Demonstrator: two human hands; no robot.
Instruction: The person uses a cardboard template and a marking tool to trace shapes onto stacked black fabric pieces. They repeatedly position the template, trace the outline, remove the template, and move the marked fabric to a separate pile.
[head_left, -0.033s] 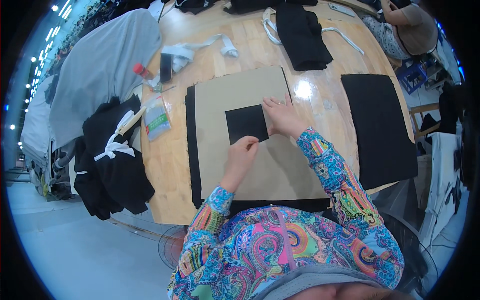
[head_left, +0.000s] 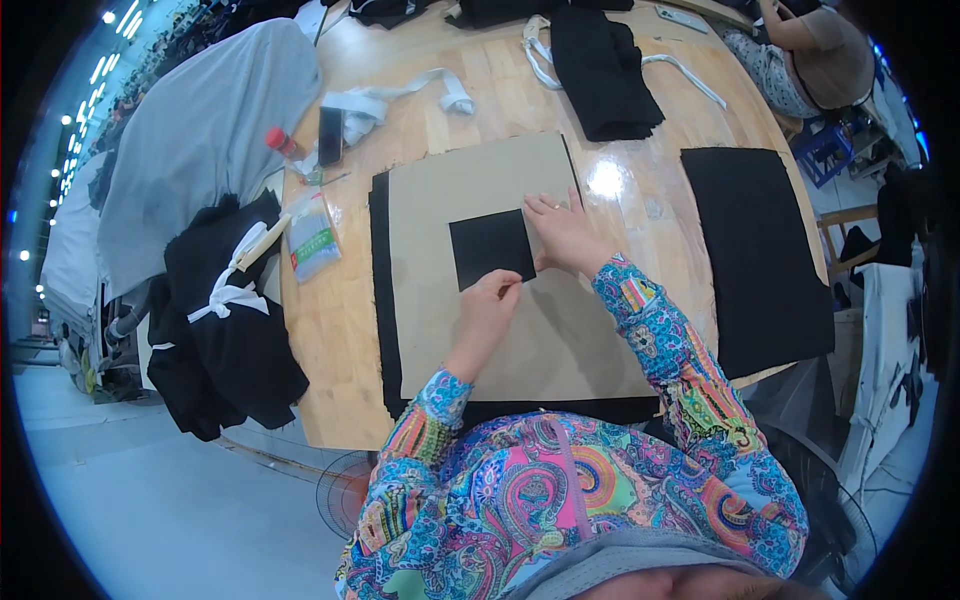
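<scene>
A beige card-like sheet (head_left: pixel 590 350) lies in front of me over black cloth (head_left: pixel 393 330), whose edges show along its left and near sides. In its middle is a black square (head_left: pixel 490 245); I cannot tell whether it is a piece on top or an opening onto the cloth. My left hand (head_left: pixel 487 315) has thumb and fingers pinched together at the square's near edge, and anything between the fingertips is too small to make out. Flat on the sheet by the square's right edge rests my right hand (head_left: pixel 562 235), fingers stretched out.
A folded black cloth (head_left: pixel 755 260) lies on the table's right; another black stack (head_left: pixel 605 75) sits far back with white ties. Leftward are a phone (head_left: pixel 331 136), a red-capped bottle (head_left: pixel 280 140), a plastic packet (head_left: pixel 313 238) and black garments (head_left: pixel 235 330). Another person (head_left: pixel 830 55) sits at far right.
My left hand has shifted very slightly at the black square's near edge, its fingers still pinched. The right hand stays in place.
</scene>
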